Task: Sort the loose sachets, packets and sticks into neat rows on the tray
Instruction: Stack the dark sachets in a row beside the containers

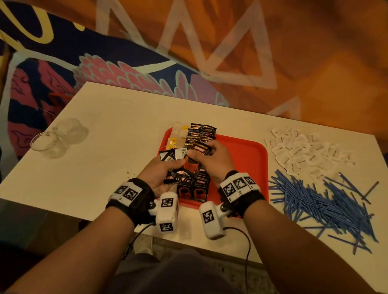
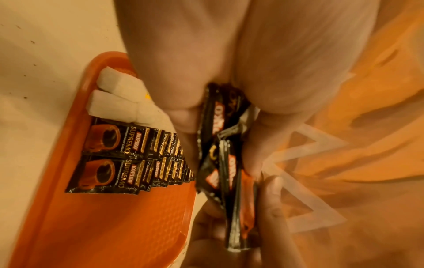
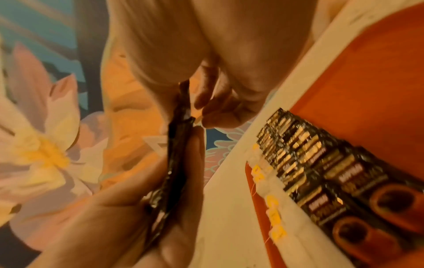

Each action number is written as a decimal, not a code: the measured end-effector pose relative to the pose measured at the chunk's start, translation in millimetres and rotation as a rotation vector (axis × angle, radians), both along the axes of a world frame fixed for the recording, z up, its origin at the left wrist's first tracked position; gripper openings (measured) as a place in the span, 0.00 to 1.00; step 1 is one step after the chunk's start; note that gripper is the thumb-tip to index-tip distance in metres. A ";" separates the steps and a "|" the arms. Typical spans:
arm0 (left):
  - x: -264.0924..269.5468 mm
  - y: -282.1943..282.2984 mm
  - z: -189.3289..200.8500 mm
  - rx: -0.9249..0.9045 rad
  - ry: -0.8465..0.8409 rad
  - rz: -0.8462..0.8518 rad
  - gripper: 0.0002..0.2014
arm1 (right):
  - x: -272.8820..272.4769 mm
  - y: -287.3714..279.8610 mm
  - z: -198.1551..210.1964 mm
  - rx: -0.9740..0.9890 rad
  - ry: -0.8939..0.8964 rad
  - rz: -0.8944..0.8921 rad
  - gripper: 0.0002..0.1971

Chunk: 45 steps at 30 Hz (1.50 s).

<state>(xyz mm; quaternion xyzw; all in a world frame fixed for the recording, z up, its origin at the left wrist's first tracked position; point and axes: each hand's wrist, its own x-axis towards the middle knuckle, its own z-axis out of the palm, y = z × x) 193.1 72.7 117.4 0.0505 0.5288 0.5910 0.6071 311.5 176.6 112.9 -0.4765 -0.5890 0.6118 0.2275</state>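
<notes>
Over the red tray's [image 1: 244,154] near left part, my left hand [image 1: 171,166] grips a bundle of black coffee sachets [image 1: 180,175]. My right hand [image 1: 201,152] pinches one black sachet [image 1: 199,148] at the top of that bundle. In the left wrist view the bundle [image 2: 220,145] stands edge-on between the left thumb and fingers. Two rows of black sachets [image 2: 110,145] lie overlapped on the tray [image 2: 91,226], with white tea bags [image 2: 119,94] beside them. The right wrist view shows the pinched sachet [image 3: 181,116] and the rows [image 3: 321,172].
A heap of white sachets [image 1: 306,153] lies on the white table at the back right. A pile of blue sticks [image 1: 321,204] sprawls in front of it. Clear glass cups [image 1: 59,136] lie on the table's left side. The tray's right half is bare.
</notes>
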 end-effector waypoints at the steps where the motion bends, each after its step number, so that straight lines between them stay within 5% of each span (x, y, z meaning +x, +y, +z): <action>1: 1.6 1.5 0.3 -0.002 -0.013 0.012 0.21 | 0.7 -1.6 -2.7 -0.060 0.051 -0.019 0.24; 6: 4.1 6.9 7.0 0.019 -0.130 0.035 0.18 | 6.3 3.9 6.0 -0.204 0.174 -0.123 0.10; 13: 0.8 9.4 9.5 0.013 0.000 0.078 0.19 | 15.0 17.3 27.6 -0.322 0.447 -0.226 0.16; 18: 4.7 6.5 12.0 0.062 -0.027 0.070 0.20 | 7.8 8.3 15.6 -0.022 0.055 0.186 0.13; 22: 4.8 0.7 14.3 0.054 -0.154 0.111 0.19 | 4.7 3.0 8.0 0.065 0.009 0.198 0.10; 28: 4.6 -6.1 10.1 -0.082 -0.029 0.157 0.11 | 8.6 3.6 22.9 0.333 0.055 0.011 0.09; 34: 1.5 -12.7 17.7 0.000 -0.188 0.164 0.18 | 16.0 -12.6 25.2 0.813 -0.067 0.436 0.16; 37: 3.1 -15.6 18.2 0.030 -0.230 0.173 0.17 | 20.1 -14.7 15.8 0.918 -0.142 0.505 0.17; 39: 5.8 -17.3 14.8 -0.008 -0.145 0.174 0.13 | 21.1 -16.2 14.0 0.862 -0.172 0.540 0.17; 42: 8.7 -17.7 9.4 -0.037 -0.012 0.173 0.13 | 20.4 -15.2 13.4 0.504 -0.073 0.399 0.19; 45: 11.1 -18.2 10.3 -0.020 0.027 0.163 0.14 | 15.3 -14.6 13.7 0.072 0.114 0.106 0.03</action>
